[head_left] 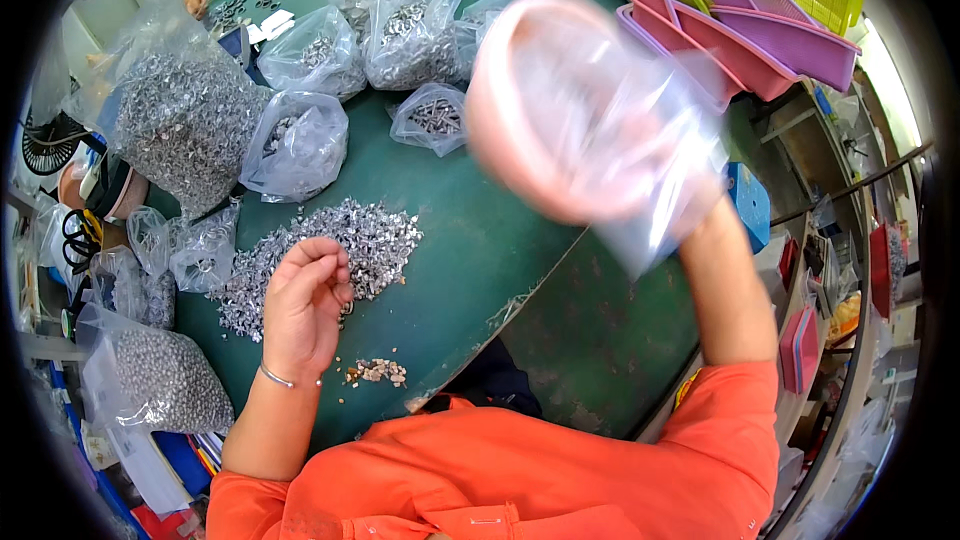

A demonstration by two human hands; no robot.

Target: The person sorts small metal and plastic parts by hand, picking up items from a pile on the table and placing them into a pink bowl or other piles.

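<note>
Two hands are busy: our left hand curls loosely on the pile of small metal parts on the green surface, pinching some, while our right hand grips a blurred pink bowl inside a clear bag. We judge sorting underway; next calls for steadying the bag. Filled bags lie beyond.

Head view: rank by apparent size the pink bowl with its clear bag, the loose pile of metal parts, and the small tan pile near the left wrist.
1. Pink bowl with clear bag, though it is blurred and nearer the camera, so inflated.
2. Loose pile of metal parts.
3. Small tan pile, clearly smallest.
</note>
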